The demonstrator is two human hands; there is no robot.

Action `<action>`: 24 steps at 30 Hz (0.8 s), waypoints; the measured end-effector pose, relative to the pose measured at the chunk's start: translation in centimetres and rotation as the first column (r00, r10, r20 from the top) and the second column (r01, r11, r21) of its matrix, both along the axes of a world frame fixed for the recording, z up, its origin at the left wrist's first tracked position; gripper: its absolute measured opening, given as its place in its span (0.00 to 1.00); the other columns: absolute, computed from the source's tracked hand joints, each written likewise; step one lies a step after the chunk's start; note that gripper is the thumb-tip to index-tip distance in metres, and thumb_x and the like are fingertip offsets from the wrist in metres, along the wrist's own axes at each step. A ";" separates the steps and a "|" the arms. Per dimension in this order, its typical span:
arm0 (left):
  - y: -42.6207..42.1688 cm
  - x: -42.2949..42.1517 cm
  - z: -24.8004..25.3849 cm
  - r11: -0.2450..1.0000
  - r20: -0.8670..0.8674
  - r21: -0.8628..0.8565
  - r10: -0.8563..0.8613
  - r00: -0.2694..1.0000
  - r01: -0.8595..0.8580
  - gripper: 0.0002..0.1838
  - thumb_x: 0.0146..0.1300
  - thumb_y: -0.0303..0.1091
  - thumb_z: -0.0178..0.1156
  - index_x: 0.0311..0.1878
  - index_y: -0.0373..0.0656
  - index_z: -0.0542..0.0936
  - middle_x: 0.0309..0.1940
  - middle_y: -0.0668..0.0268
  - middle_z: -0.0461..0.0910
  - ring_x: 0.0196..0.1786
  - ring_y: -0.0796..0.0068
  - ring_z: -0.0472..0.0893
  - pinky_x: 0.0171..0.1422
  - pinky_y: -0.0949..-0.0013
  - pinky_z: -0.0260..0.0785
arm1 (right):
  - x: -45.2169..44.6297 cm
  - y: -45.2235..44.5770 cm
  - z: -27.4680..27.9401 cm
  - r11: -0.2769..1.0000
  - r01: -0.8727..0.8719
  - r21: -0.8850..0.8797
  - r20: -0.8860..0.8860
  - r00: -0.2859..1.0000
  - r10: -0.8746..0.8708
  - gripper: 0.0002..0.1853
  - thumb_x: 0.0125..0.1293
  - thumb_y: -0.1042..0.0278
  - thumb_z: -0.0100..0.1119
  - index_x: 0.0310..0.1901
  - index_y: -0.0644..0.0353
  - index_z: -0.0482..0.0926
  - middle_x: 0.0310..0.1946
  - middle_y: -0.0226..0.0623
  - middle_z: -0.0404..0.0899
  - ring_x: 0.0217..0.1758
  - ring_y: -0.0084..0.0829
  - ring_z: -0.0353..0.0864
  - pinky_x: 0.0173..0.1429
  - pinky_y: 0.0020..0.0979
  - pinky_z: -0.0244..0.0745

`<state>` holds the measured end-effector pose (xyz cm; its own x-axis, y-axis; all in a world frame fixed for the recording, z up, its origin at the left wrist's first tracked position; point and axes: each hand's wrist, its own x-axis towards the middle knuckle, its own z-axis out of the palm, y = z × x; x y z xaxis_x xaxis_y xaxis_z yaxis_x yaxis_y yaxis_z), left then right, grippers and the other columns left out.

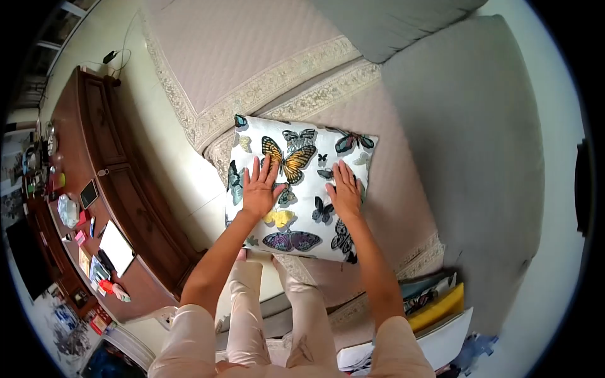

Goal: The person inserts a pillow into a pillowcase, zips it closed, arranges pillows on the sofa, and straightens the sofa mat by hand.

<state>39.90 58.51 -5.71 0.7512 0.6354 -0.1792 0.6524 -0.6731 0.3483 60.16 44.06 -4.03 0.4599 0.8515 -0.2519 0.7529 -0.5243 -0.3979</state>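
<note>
- evidently, a square cushion (pixel 304 205) is set at the centre of the view, and its near-left corner, towards 8 o'clock, seems to be carried past the edge of the quilted cover (pixel 403 201).
- the left grip (pixel 258 194) is laid flat at 9 o'clock on the cushion, palm down, fingers spread apart, with nothing clamped.
- the right grip (pixel 345 195) is laid likewise at 3 o'clock, fingers closer together but straight, nothing pinched.
- if more weight were put on one palm, the cushion could be tipped or slid towards 8 o'clock, since support there looks to be lacking; it might then be dropped to the tiled floor (pixel 189 189).
- the quilted cover could be rucked or dragged along if the cushion were pushed sideways, as it appears to be only draped.
- white, smooth-looking fabric is patterned with butterflies in orange, purple, yellow and black; the corners are pointed, and the middle is judged to be soft and springy.
- pinkish quilting is edged with ornate cream borders; at 2 o'clock, plain grey upholstery (pixel 466 126) is seen.
- at 9 o'clock, a dark, glossy wooden table (pixel 71 126) is strewn with small things.
</note>
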 end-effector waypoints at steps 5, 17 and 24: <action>2.6 2.7 9.9 0.995 0.368 0.047 0.069 0.927 -0.093 0.38 0.58 0.42 0.59 0.70 0.50 0.55 0.72 0.56 0.46 0.73 0.49 0.45 0.71 0.43 0.39 | 0.9 4.0 13.0 0.899 0.058 0.433 0.064 0.993 -0.095 0.31 0.64 0.62 0.52 0.67 0.59 0.58 0.70 0.47 0.49 0.73 0.51 0.45 0.71 0.53 0.41; 4.0 4.5 -3.0 0.983 0.085 0.178 -0.056 0.995 0.040 0.31 0.64 0.50 0.49 0.68 0.53 0.59 0.71 0.59 0.50 0.72 0.50 0.47 0.72 0.46 0.41 | -1.5 6.8 -4.1 0.987 -0.122 0.101 0.217 0.971 0.098 0.31 0.65 0.57 0.51 0.67 0.53 0.57 0.71 0.41 0.49 0.73 0.42 0.46 0.71 0.50 0.42; 0.2 0.9 7.2 0.999 0.258 -0.023 0.046 0.965 -0.041 0.33 0.61 0.45 0.55 0.69 0.52 0.58 0.71 0.56 0.48 0.73 0.48 0.45 0.72 0.44 0.38 | -3.4 2.6 7.9 0.956 -0.089 0.280 0.031 0.996 0.083 0.30 0.63 0.61 0.53 0.66 0.55 0.60 0.69 0.44 0.51 0.72 0.48 0.47 0.69 0.55 0.43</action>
